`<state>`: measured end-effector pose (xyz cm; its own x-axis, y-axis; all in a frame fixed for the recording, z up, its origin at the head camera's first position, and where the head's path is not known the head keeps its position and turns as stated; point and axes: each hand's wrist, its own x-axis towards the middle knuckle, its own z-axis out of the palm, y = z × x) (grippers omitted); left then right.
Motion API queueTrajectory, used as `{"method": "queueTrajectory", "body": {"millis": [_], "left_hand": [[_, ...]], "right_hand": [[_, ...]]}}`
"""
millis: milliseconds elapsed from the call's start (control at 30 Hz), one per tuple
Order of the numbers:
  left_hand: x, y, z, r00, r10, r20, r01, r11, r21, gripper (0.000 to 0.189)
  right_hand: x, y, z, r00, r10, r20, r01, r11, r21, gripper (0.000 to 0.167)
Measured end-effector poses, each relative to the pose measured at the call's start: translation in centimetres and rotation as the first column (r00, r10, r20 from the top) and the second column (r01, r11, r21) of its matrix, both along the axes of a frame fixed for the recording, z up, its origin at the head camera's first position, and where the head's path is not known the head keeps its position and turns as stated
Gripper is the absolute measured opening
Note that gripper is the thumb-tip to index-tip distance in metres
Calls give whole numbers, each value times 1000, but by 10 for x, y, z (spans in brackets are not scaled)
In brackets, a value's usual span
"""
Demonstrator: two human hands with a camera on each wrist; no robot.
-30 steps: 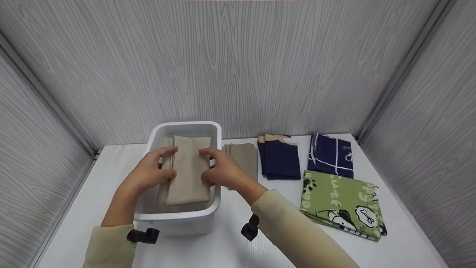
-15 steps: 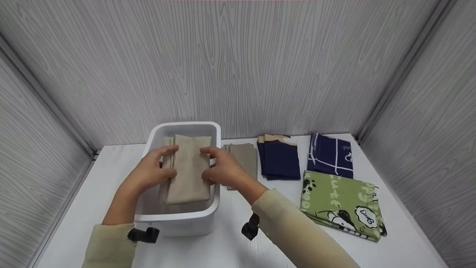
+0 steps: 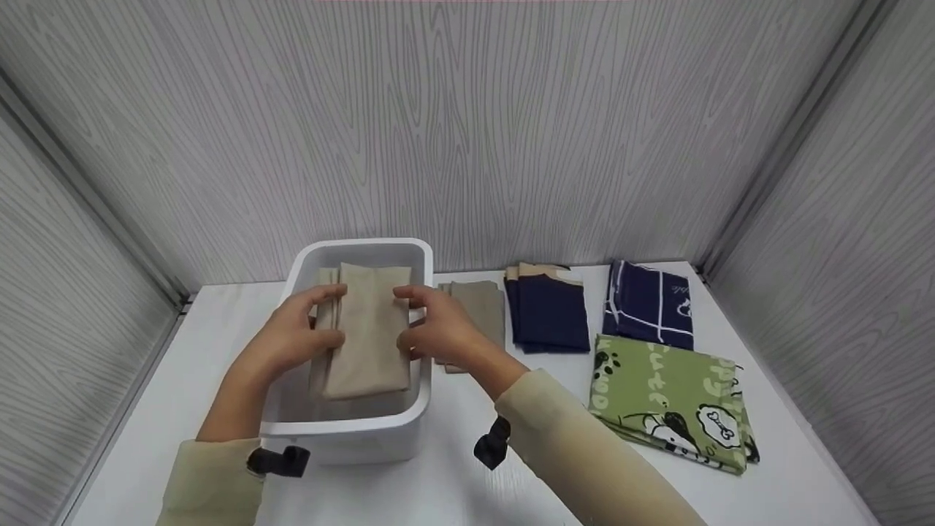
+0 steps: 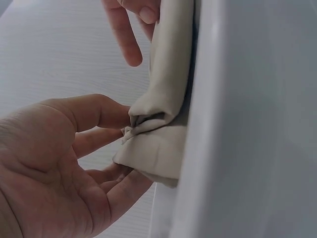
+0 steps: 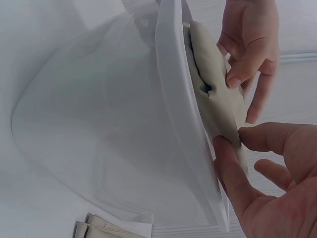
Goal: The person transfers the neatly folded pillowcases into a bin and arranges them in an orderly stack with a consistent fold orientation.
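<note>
The white table (image 3: 456, 456) carries everything; on it stands the white plastic bin (image 3: 350, 424), of which the right wrist view shows the long outer wall, while the head view looks into its mouth. Next in size is the green printed cloth (image 3: 668, 402), lying folded near the right edge; then the held beige cloth (image 3: 372, 336), folded, located at the mouth of the bin; the right wrist view reveals that it rises partly above the rim, and the left wrist view shows a bunched crease at its end. The navy lined cloth (image 3: 650, 303), the navy-and-tan cloth (image 3: 551, 310) and the spare beige cloth (image 3: 478, 307) lie folded along the wall side; the last is partly covered by the right hand (image 3: 442, 332). This hand pinches one edge of the held beige cloth between thumb and finger; the left hand (image 3: 298, 336) pinches the opposite edge.
</note>
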<state>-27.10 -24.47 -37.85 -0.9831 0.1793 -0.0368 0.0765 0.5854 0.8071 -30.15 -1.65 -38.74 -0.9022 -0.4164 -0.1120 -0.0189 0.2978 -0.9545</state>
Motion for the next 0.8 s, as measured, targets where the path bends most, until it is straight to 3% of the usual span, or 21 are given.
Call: {"method": "queueTrajectory", "body": {"millis": [300, 500, 667, 800], "left_hand": [[0, -1, -5, 1000, 20, -18, -21, 999, -27, 73], [1, -2, -3, 1000, 27, 2, -27, 1000, -15, 70], [2, -4, -2, 996, 48, -71, -54, 995, -82, 64], [5, -6, -1, 993, 65, -99, -75, 992, -103, 62]], "right_hand": [[2, -5, -4, 1000, -16, 8, 16, 998, -61, 73], [2, -3, -5, 998, -28, -49, 28, 1000, -3, 69], [1, 4, -5, 993, -25, -114, 30, 999, 45, 64], [1, 10, -4, 995, -20, -100, 23, 999, 29, 63]]}}
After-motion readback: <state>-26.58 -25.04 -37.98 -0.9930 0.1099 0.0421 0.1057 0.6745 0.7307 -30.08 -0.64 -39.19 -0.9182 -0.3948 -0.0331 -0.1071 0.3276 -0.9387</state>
